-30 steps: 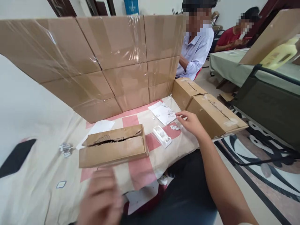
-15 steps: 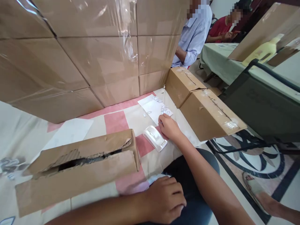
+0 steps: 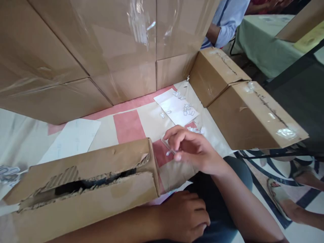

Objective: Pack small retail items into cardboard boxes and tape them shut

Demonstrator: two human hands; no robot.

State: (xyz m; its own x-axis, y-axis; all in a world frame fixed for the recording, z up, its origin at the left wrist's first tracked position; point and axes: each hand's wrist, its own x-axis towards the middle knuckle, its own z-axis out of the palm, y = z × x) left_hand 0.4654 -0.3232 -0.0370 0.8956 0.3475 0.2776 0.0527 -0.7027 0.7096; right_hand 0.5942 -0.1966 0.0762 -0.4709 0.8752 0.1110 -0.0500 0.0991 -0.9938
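Note:
My right hand (image 3: 191,146) is raised over the cloth, its thumb and fingers curled in a pinch. A small pale, partly clear thing (image 3: 171,153) shows at the fingertips, too blurred and covered to name. Just beyond the knuckles lie several small paper slips (image 3: 194,130). Farther off, white sheets (image 3: 174,109) carry more little outlined slips (image 3: 187,109), and a single slip (image 3: 162,115) lies to their left. My left hand (image 3: 186,216) rests on my lap, back upward with fingers curled in; its palm is hidden.
A torn-open cardboard box (image 3: 101,199) stands at the near left. Taped cardboard panels (image 3: 108,50) rise at the back, with long boxes (image 3: 243,108) at right. Another sheet (image 3: 73,140) lies left. Beyond are a person in a blue shirt (image 3: 230,20) and a green-covered table (image 3: 265,44).
My right hand has come nearer and lifted from beside the white plastic device, which no longer shows clearly. Slips formerly behind the hand are visible. My view has shifted; the left hand stays on my lap.

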